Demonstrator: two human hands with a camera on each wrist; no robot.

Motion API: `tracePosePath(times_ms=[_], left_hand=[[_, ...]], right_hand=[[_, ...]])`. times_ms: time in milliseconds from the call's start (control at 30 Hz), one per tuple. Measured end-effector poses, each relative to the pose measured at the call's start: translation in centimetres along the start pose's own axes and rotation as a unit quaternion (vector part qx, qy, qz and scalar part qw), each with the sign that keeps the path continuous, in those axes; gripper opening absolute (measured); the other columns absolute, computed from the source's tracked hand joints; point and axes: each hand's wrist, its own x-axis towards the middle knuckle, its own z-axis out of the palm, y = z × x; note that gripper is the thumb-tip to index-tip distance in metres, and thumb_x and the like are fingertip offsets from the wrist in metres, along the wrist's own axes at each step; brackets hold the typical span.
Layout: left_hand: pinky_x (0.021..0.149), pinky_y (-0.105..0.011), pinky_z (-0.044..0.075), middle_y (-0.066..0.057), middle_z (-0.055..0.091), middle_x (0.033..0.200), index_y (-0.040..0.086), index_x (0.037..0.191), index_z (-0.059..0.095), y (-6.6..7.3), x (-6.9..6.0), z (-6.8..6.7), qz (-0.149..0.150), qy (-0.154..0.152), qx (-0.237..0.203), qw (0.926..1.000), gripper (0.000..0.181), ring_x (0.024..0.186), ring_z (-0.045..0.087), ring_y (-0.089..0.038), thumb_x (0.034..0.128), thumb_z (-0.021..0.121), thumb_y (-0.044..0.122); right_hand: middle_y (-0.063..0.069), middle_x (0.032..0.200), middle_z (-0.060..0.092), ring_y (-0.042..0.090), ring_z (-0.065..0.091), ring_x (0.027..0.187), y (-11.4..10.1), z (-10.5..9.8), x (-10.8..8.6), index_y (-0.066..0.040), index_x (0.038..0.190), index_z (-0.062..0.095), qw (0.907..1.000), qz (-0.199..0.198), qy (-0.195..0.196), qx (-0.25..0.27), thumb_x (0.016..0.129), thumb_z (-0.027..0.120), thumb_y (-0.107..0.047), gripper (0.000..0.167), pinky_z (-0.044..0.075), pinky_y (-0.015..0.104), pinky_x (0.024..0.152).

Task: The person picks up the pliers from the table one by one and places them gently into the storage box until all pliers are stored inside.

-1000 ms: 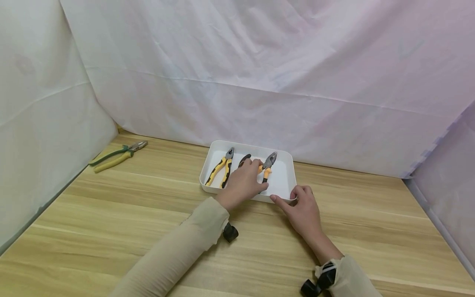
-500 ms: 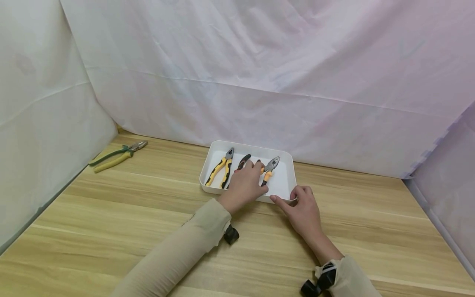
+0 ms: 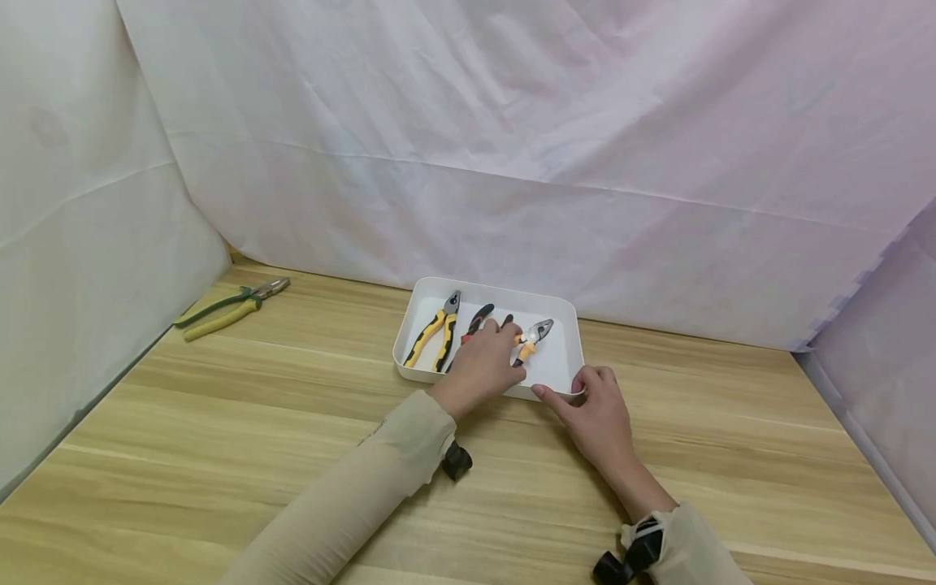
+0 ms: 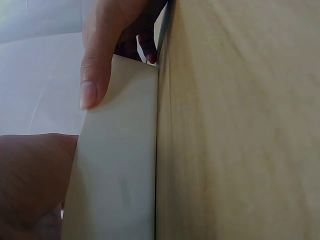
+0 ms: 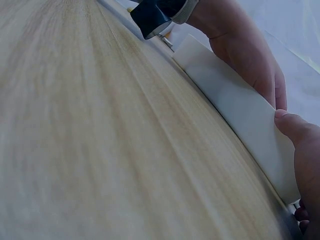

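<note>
In the head view, a white tray point(image 3: 563, 357) holds several pliers. My left hand point(image 3: 481, 361) reaches over its near wall, fingers curled at the handles of the orange-and-black pliers point(image 3: 526, 351), whose grey head points up to the right. The red-and-black pliers point(image 3: 479, 317) lie partly hidden beneath this hand. Left of them are the yellow-and-black pliers point(image 3: 442, 333). My right hand point(image 3: 595, 414) pinches the tray's near right corner, thumb outside against the wall. The left wrist view shows that thumb point(image 4: 92, 80) on the corner; the left fingertips are hidden by the tray wall.
Pliers with green and yellow handles point(image 3: 234, 307) lie on the wooden table point(image 3: 329, 390) at the far left. White cloth point(image 3: 512, 146) hangs behind the tray and at both sides.
The head of the orange-and-black pliers has turned clockwise and dropped toward me under my left hand. More of the red-and-black pliers shows. My right hand and the tray stay put.
</note>
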Motion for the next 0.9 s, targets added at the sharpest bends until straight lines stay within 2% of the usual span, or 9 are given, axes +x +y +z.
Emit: tracePosePath(times_ms=[167,333,733,900], left_hand=[[0.069,-0.028,0.048,-0.005,0.059,0.119,0.019,0.137,0.060,0.24,-0.07,-0.31,-0.010,-0.021,0.015,0.9996,0.046,0.093,0.053,-0.016,0.0931,0.070,0.029],[0.078,-0.030,0.051,-0.004,0.061,0.119,0.020,0.133,0.064,0.37,-0.05,-0.34,-0.013,-0.025,0.021,0.9994,0.041,0.099,0.054,-0.016,0.0931,0.071,0.031],[0.076,-0.031,0.050,-0.005,0.060,0.120,0.020,0.135,0.063,0.16,-0.23,-0.35,-0.011,-0.019,0.002,0.9998,0.042,0.099,0.054,-0.016,0.0946,0.067,0.028],[0.079,-0.031,0.051,-0.005,0.062,0.122,0.017,0.136,0.063,0.04,-0.30,-0.42,-0.003,-0.018,-0.005,0.9998,0.040,0.099,0.055,-0.016,0.0965,0.065,0.028]], right_hand=[[0.009,0.106,0.050,0.022,0.046,0.081,-0.04,0.02,0.03,-0.009,0.083,0.047,1.0000,0.000,0.001,0.003,0.081,0.079,-0.056,0.056,0.037,0.030,0.069],[0.009,0.106,0.050,0.022,0.046,0.081,-0.14,-0.02,0.03,-0.009,0.082,0.047,1.0000,0.000,0.001,0.004,0.081,0.079,-0.055,0.056,0.037,0.030,0.069],[0.009,0.106,0.049,0.021,0.045,0.080,-0.10,0.00,0.00,-0.009,0.083,0.046,1.0000,0.001,0.000,0.001,0.082,0.078,-0.056,0.056,0.036,0.029,0.068],[0.009,0.105,0.049,0.020,0.045,0.079,-0.09,0.03,0.02,-0.009,0.083,0.046,1.0000,0.000,0.001,0.001,0.082,0.078,-0.055,0.056,0.036,0.029,0.068]])
